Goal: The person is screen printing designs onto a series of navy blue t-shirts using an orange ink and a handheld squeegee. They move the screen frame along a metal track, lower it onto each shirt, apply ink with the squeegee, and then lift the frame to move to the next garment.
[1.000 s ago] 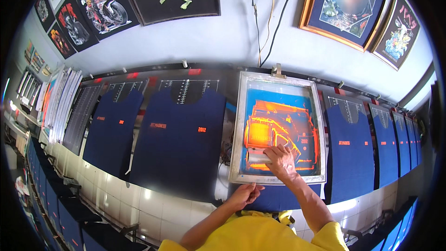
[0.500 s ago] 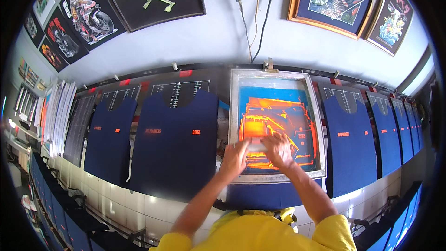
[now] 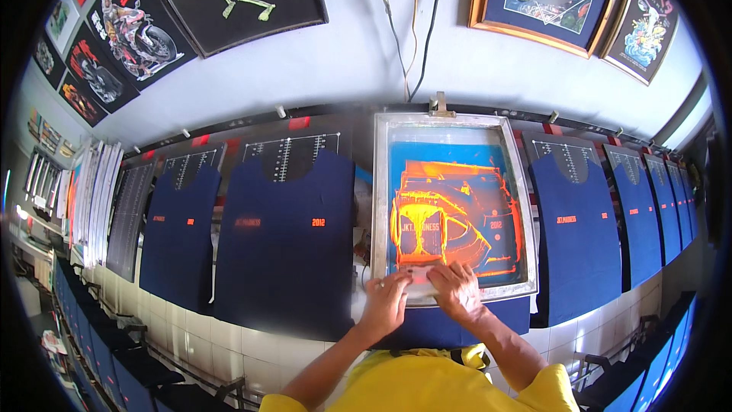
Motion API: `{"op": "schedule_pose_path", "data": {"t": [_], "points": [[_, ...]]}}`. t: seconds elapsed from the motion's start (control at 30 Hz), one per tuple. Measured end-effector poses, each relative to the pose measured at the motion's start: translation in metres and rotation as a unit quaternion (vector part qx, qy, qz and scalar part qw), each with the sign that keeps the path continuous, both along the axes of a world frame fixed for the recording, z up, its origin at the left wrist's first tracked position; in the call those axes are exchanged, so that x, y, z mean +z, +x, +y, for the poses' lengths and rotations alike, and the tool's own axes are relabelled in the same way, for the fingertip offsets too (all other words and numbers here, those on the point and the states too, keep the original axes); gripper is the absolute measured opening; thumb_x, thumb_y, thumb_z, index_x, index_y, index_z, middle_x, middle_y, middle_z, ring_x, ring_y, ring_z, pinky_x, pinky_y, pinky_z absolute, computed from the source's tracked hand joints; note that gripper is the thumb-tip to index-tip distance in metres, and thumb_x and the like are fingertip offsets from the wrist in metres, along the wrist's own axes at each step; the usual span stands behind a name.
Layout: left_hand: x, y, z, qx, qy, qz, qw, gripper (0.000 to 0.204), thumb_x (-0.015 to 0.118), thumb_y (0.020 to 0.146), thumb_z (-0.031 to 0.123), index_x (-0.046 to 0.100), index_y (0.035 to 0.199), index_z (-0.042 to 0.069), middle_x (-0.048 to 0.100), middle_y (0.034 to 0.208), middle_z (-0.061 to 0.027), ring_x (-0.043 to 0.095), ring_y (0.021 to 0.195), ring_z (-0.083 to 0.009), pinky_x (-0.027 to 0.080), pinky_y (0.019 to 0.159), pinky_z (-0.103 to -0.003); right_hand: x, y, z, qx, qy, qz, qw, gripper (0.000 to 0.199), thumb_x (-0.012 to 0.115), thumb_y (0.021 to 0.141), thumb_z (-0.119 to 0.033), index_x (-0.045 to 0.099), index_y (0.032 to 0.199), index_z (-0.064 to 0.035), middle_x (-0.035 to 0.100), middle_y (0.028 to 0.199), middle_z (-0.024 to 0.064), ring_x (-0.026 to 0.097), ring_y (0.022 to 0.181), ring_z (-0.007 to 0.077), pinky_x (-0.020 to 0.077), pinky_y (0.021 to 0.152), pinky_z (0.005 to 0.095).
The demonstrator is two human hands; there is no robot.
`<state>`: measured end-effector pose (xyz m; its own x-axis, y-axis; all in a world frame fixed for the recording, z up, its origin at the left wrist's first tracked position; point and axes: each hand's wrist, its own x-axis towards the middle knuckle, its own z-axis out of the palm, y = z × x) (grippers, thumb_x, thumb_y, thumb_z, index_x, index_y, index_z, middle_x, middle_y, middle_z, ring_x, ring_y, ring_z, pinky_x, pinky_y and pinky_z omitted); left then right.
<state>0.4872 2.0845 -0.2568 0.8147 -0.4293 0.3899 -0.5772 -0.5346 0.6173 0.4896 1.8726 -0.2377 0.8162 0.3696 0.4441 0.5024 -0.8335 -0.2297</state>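
Observation:
A framed printing screen (image 3: 380, 206) with a blue mesh lies over a navy shirt (image 3: 457, 322), whose lower part shows below the frame. Streaks of bright orange ink (image 3: 450, 172) spread across the mesh. Both hands grip a small squeegee (image 3: 418, 275) at the near inside edge of the screen. My left hand (image 3: 387, 301) closes on its left end, and my right hand (image 3: 456, 290) wraps round its right end. The squeegee's blade is partly hidden by ink and fingers.
Navy shirts with small orange prints lie on boards to the left (image 3: 284, 259) and right (image 3: 576, 252). A metal clamp (image 3: 440, 104) holds the screen's far edge. Cables (image 3: 415, 46) hang down the wall behind. A stack of white-edged panels (image 3: 95, 191) stands at far left.
Both hands have pulled the squeegee toward me, from mid-screen to the near edge. A dark patch with lettering now shows in the mesh where the ink was thick.

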Motion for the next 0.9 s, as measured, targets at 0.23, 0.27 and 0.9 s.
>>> {"op": "schedule_pose_path", "data": {"t": [0.23,0.27,0.9], "points": [[-0.001,0.135,-0.023,0.03,0.005,-0.031,0.999,0.023,0.055,0.098,0.007,0.056,0.121,0.006,0.067,0.105,-0.0125,0.064,0.097,-0.0317,0.038,0.085,-0.047,-0.012,0.125,-0.019,-0.05,-0.026,-0.035,0.998,0.024,0.078,0.068,-0.013,0.069,0.09,-0.0105,0.069,0.089,0.0065,0.064,0.085,0.0301,0.0509,0.077,0.045],[0.0,0.143,-0.024,0.031,0.003,-0.017,0.999,0.022,0.055,0.098,0.007,0.056,0.119,0.006,0.067,0.103,-0.0128,0.064,0.095,-0.0327,0.038,0.084,-0.047,-0.007,0.137,-0.02,-0.047,-0.011,-0.029,0.998,0.021,0.079,0.068,-0.012,0.069,0.086,-0.0108,0.068,0.086,0.006,0.064,0.086,0.0289,0.0505,0.077,0.0442],[-0.009,0.12,-0.025,0.042,-0.002,-0.092,0.995,0.031,0.061,0.093,0.005,0.055,0.123,0.008,0.068,0.113,-0.0077,0.064,0.103,-0.027,0.037,0.088,-0.045,-0.01,0.116,-0.019,-0.028,-0.01,-0.057,0.998,0.017,0.076,0.072,-0.019,0.066,0.083,-0.0114,0.066,0.086,0.0057,0.063,0.086,0.0274,0.05,0.075,0.0426]]}}
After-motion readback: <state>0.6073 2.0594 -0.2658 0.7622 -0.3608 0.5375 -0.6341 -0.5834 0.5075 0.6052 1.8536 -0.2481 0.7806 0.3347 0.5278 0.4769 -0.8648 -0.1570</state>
